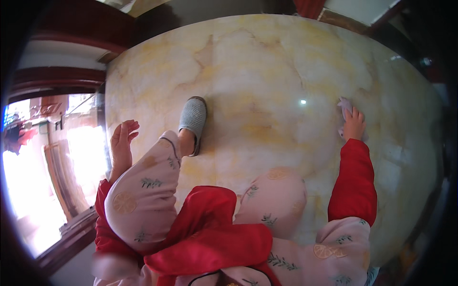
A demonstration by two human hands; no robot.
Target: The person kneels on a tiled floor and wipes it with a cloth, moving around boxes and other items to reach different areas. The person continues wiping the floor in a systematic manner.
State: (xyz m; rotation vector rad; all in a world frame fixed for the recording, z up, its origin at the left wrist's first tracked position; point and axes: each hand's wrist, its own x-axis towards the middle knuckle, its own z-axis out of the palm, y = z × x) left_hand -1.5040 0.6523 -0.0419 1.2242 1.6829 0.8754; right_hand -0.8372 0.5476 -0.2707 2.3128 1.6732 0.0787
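My right hand (354,125) presses down on a crumpled pale purple cloth (345,104) lying on the glossy marble-patterned tile floor (250,78). Parts of the cloth show beyond the fingertips and on both sides of the hand; the rest is hidden under the palm. Beside my left knee, my left hand (123,141) is raised with its fingers loosely bent and nothing in them. Red sleeves (352,178) cover my forearms.
One foot in a grey woven slipper (194,116) is planted on the floor, and the other knee (273,200) is bent low. A bright doorway (53,157) opens at the left. Dark red wooden trim (82,35) borders the upper left. Light glints off the tiles.
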